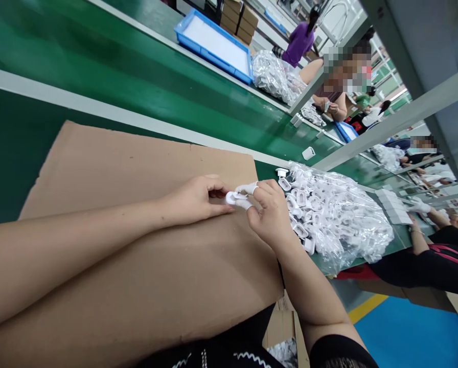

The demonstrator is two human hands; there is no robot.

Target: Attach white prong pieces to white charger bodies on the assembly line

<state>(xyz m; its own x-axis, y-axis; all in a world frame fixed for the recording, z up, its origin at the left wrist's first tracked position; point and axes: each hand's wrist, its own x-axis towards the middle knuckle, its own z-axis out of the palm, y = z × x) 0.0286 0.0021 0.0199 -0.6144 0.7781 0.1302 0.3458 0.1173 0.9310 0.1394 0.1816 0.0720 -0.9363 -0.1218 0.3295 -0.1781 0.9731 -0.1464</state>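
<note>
A small white plastic part (231, 198) with rounded ends is held between my two hands, above a sheet of brown cardboard (144, 153). My left hand (200, 200) pinches its left end between thumb and fingers. From the other side, my right hand (267, 209) grips it with thumb and forefinger, both tips covered in white. Just right of my right hand, a clear plastic bag (344, 214) spills many similar white parts (300, 199) onto the green bench. The fine shape of the held part is partly hidden by my fingers.
Beyond the cardboard runs a green conveyor belt (137, 87) with a lone white part (308, 153) on it. A blue tray (213, 46) stands on the far side. A metal post (328, 66) rises at right. Co-workers sit across and to the right; a box (282, 327) is below.
</note>
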